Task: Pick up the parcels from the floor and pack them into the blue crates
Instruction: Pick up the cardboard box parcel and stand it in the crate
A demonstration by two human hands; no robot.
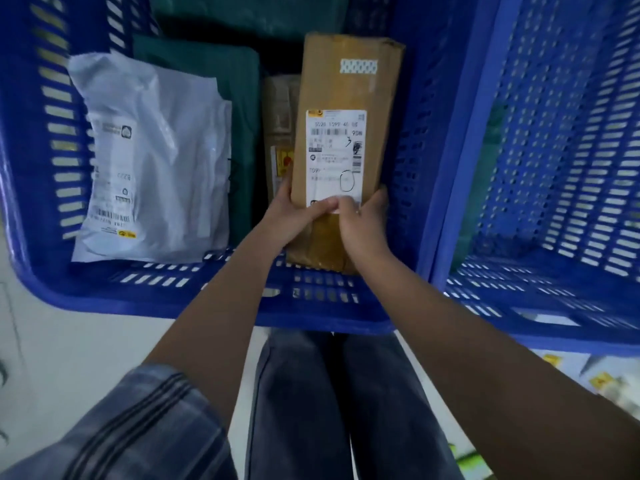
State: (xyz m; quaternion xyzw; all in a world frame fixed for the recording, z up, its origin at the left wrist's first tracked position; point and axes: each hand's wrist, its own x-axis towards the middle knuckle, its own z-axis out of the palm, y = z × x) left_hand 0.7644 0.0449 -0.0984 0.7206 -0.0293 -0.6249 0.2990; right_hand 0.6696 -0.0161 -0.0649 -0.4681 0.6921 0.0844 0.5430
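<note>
Both arms reach forward; left hand (292,216) and right hand (363,226) meet, fingers curled in a grip.

Pale floor (69,341) — two blue crates (214,306) on it

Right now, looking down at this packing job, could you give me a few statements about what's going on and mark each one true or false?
1. Both hands hold the long cardboard box. True: the left hand and right hand grip its near end.
2. The box is being placed in the right-hand crate. False: it is in the left blue crate; the second crate stands beside it.
3. A white plastic mailer lies in the same crate. True.
4. The white mailer sits to the right of the box. False: it is to the left.
5. The box carries a white shipping label. True.
</note>
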